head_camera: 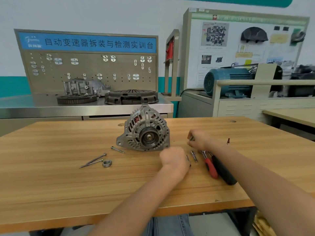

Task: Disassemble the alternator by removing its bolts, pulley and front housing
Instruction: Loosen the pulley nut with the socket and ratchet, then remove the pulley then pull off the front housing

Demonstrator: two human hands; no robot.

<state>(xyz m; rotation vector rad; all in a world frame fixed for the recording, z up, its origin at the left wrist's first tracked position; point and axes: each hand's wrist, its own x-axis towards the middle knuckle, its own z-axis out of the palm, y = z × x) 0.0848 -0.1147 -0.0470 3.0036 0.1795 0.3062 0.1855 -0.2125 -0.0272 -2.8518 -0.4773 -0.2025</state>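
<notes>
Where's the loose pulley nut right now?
In the head view, the silver metal nut lies on the wooden table, left of the grey alternator and nearer the table's front edge, at the head end of two long bolts.

Beside the alternator (144, 129), the left hand (173, 158) hides its fingers; the right hand (198, 138) covers a small metal part.

**Both arms stretched forward, fingers curled**

2 bare forearms rise from the bottom of the frame toward its center right. The left hand (173, 159) lies knuckles-up, fingers curled under. The right hand (199, 139), further up and right, pinches a small metal piece (191, 138) at its fingertips.
</notes>
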